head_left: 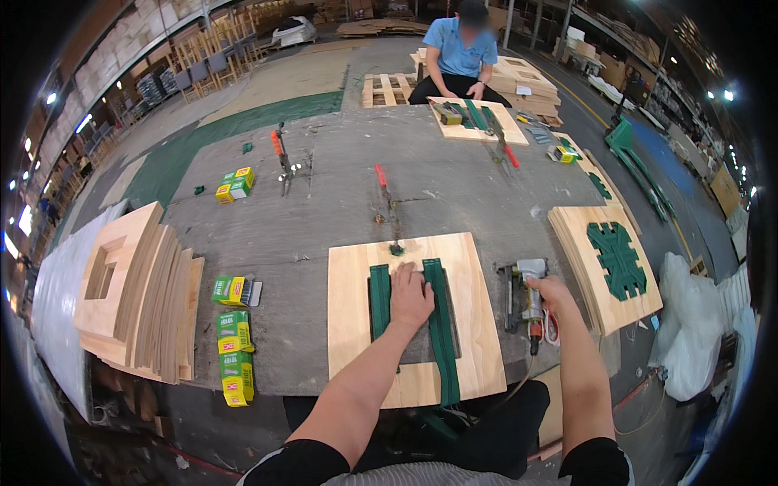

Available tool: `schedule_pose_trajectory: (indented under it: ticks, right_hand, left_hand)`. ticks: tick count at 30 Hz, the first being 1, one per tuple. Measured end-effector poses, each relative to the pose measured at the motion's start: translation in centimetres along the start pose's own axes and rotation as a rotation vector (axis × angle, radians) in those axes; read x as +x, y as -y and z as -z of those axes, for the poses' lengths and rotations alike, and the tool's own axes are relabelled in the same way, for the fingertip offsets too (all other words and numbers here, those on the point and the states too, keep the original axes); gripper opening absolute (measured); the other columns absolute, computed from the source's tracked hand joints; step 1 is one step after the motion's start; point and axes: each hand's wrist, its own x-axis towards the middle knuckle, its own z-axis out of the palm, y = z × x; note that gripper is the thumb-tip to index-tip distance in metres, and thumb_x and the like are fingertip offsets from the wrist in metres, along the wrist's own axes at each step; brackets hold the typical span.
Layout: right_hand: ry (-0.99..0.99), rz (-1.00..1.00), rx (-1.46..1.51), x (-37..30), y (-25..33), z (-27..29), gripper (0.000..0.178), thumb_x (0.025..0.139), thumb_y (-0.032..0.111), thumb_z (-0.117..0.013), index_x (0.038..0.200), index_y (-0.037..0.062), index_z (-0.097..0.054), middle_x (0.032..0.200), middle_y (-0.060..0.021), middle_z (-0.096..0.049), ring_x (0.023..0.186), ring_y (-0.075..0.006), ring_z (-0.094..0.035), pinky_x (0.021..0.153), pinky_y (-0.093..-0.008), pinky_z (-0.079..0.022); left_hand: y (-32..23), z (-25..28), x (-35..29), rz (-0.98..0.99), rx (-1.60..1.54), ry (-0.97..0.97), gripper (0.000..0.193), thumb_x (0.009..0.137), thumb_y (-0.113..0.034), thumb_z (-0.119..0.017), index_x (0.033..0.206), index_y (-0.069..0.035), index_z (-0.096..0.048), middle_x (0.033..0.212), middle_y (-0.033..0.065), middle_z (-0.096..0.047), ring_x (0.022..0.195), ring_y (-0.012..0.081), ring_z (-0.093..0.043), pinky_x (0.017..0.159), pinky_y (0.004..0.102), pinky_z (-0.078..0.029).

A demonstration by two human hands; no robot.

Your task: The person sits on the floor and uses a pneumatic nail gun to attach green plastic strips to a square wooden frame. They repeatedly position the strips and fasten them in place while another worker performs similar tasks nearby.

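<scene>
Warehouse-like woodworking workshop, stacked wooden panels (151,304), clamps (384,188) on a grey tabletop (312,219), air tool (532,279), green pallet jack (621,137), grouped chairs (217,63) behind.

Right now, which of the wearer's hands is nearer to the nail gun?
Right. The right hand is at the nail gun, on its right side; the left hand is farther off to its left, over the wooden board.

You have bare worktop (288,316) between the green-and-yellow boxes (233,332) and the wooden panel (474,324); a pneumatic gun (531,293) blocks its right side, a red-handled clamp (382,181) its far edge.
</scene>
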Motion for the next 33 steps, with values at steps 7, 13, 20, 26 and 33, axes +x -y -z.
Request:
schedule_pose_trajectory:
  ticks: [7,13,20,26,33]
  right_hand:
    - [-0.088,0.371,-0.048,-8.2,-2.2,1.5,0.043,0.096,0.019,-0.073,0.130,-0.0052,-0.063,0.086,-0.0032,-0.066,0.070,-0.0107,-0.060,0.057,-0.0261,-0.046]
    - [-0.109,0.318,0.216,-16.9,-11.3,3.6,0.037,0.099,0.015,-0.069,0.133,0.0010,-0.062,0.093,-0.0039,-0.068,0.078,-0.0129,-0.068,0.063,-0.0266,-0.054]
    - [-0.059,0.255,0.314,-20.3,-14.2,1.1,0.035,0.099,0.015,-0.070,0.132,0.0030,-0.063,0.099,-0.0040,-0.069,0.078,-0.0137,-0.069,0.066,-0.0271,-0.055]
    - [0.043,0.332,0.442,-20.7,-12.4,-1.7,0.034,0.100,0.014,-0.068,0.131,0.0012,-0.063,0.098,-0.0054,-0.070,0.080,-0.0146,-0.070,0.068,-0.0282,-0.056]
    - [0.153,0.263,0.438,-21.2,-12.3,-4.6,0.030,0.104,0.014,-0.062,0.129,-0.0019,-0.063,0.102,-0.0109,-0.071,0.084,-0.0172,-0.071,0.074,-0.0300,-0.058]
  left_hand:
    - [0.5,1.4,-0.2,-0.029,-0.033,-0.085,0.015,0.089,-0.010,-0.068,0.100,-0.002,-0.061,0.135,0.0215,-0.057,0.136,0.0459,-0.046,0.120,0.0571,-0.031]
    - [-5.8,4.0,-4.7,0.211,-0.061,0.138,0.030,0.093,-0.020,-0.066,0.119,-0.006,-0.065,0.108,0.0166,-0.071,0.118,0.0372,-0.063,0.108,0.0544,-0.042]
    - [-7.3,8.9,-9.5,0.450,-0.026,0.664,0.061,0.094,-0.040,-0.067,0.144,-0.007,-0.056,0.112,0.0177,-0.075,0.106,0.0365,-0.071,0.093,0.0459,-0.055]
    - [-8.9,6.3,-9.0,0.810,-0.522,0.526,0.064,0.092,-0.026,-0.076,0.147,-0.002,-0.052,0.091,0.0109,-0.070,0.057,0.0185,-0.058,0.056,0.0378,-0.049]
    - [-9.6,6.7,-10.8,1.023,-1.032,0.748,0.042,0.095,-0.024,-0.076,0.129,-0.003,-0.061,0.071,0.0036,-0.059,0.044,0.0118,-0.041,0.043,0.0288,-0.037]
